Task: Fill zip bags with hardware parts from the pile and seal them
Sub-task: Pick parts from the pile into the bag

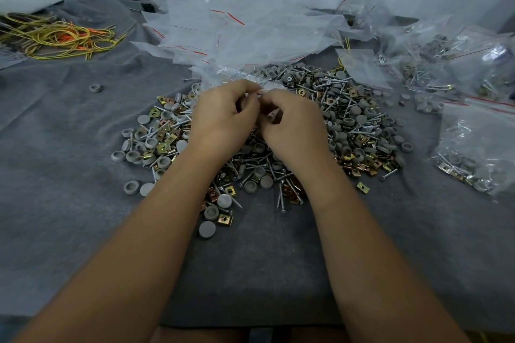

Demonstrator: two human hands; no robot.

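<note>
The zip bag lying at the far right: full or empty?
Partly filled. The zip bag shows screws, grey caps and brass clips gathered at its lower end, with its red strip on top.

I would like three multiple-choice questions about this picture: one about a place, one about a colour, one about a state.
1. Where do the filled bags lie?
A. right of the pile
B. left of the pile
C. on the person's lap

2. What colour are the round caps?
A. red
B. grey
C. blue

3. What are the hands doing?
A. resting flat on the cloth
B. pinching a clear bag
C. holding wires

Answers:
1 A: they lie by the right edge.
2 B: all look grey.
3 B: the left hand and right hand pinch the zip bag over the pile.
</note>
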